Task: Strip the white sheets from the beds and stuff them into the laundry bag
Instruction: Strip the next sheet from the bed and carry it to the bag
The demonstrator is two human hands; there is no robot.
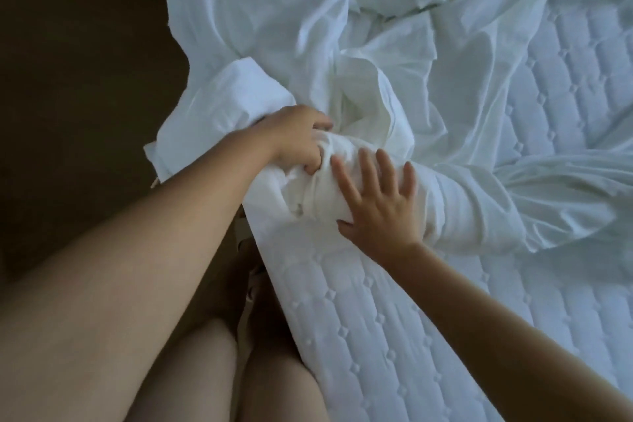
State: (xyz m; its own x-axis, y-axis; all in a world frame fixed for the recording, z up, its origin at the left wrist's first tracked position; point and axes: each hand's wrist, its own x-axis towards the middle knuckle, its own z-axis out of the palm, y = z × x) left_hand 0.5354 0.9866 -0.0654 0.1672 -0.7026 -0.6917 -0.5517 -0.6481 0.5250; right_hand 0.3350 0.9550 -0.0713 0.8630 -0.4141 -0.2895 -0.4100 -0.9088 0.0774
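Note:
A white sheet lies crumpled and bunched over the quilted mattress, pulled loose from its near corner. My left hand grips a gathered wad of the sheet at the bed's edge, fingers curled into the cloth. My right hand lies flat on the same bunch just to the right, fingers spread and straight. No laundry bag is in view.
Dark floor runs along the left of the bed. My bare legs stand against the mattress edge at the bottom. Bare quilted mattress shows at the right and lower right, with more loose sheet folds across the top.

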